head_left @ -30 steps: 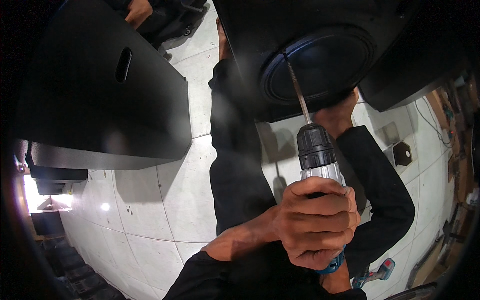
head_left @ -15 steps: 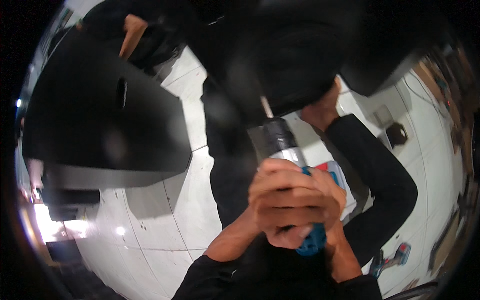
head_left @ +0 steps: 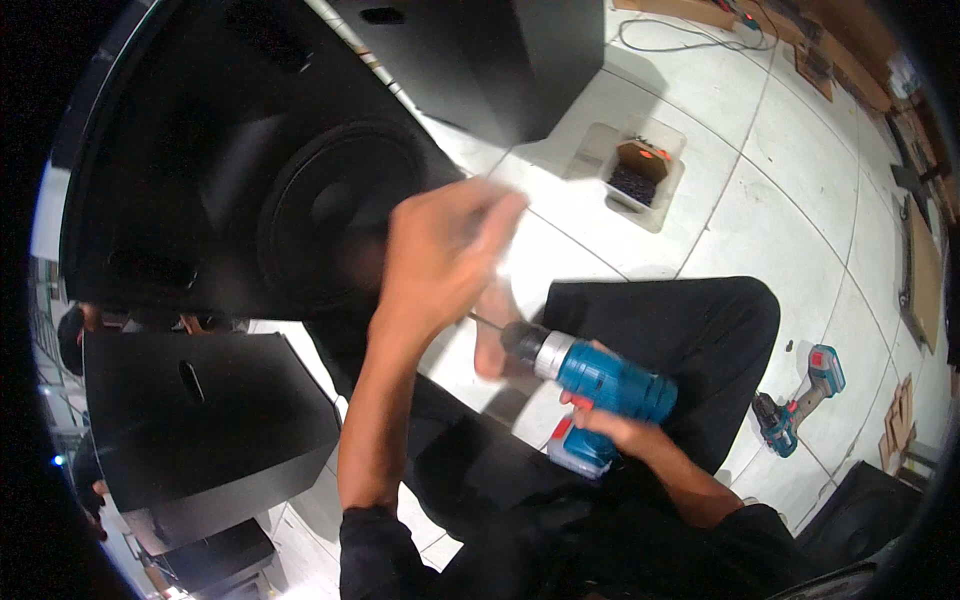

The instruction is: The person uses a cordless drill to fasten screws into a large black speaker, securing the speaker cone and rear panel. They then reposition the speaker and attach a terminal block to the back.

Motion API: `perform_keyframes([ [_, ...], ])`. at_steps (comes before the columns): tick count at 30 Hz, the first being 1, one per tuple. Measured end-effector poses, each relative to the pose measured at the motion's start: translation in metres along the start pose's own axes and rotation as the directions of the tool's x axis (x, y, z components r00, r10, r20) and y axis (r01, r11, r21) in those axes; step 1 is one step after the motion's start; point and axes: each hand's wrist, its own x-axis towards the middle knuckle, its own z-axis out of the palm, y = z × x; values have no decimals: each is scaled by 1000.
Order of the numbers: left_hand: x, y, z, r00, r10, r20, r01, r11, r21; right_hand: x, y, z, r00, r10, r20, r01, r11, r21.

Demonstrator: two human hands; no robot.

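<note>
Presently, head view: one blue cordless drill [head_left: 612, 382] with silver collar, black chuck and red-marked battery pack, lying level above the person's lap, its thin bit [head_left: 487, 321] directed left. Right hand [head_left: 622, 427]: fingers wrapped round the drill's handle below the motor housing, gripping it. Left hand [head_left: 440, 250]: raised in front of the large black speaker cabinet [head_left: 180, 170], fingers bent and motion-blurred; whether they pinch anything cannot be told. Changed since one second ago: the left hand, then clasped over the drill, is now off it and lifted; the bit, then reaching up to the rim of the round speaker cone [head_left: 335, 205], is now turned aside, apart from the cone; the view has swung, so that the cabinet sits at upper left rather than at top. Further items: a second black cabinet [head_left: 500, 65] at the top, beyond the first; a third black cabinet [head_left: 210, 410] with a slot-shaped opening, lower left; a pale plastic tub [head_left: 626, 202] on the white tiled floor [head_left: 820, 240], containing small dark pieces [head_left: 632, 184], now in fuller view than earlier; a second drill [head_left: 800, 405], blue and grey, on the floor at right; a dark cable [head_left: 690, 46], loosely looped on the floor, upper right.
</note>
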Motion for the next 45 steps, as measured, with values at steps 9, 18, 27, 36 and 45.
perform_keyframes([
  [9,149,-98,219,877,55,478,-209,938,275,33,47,-66,915,366,167,-375,627,683],
  [18,149,-112,245,839,-39,542,-125,957,263,46,46,-75,926,318,204,-371,663,650],
  [27,140,-124,232,838,-278,470,424,873,-241,46,44,-73,935,307,179,-349,695,629],
  [36,141,-116,224,832,-324,451,507,774,-379,46,50,-72,924,338,180,-373,684,627],
  [45,139,-115,224,840,-328,433,519,718,-463,47,48,-70,930,324,173,-359,702,615],
])
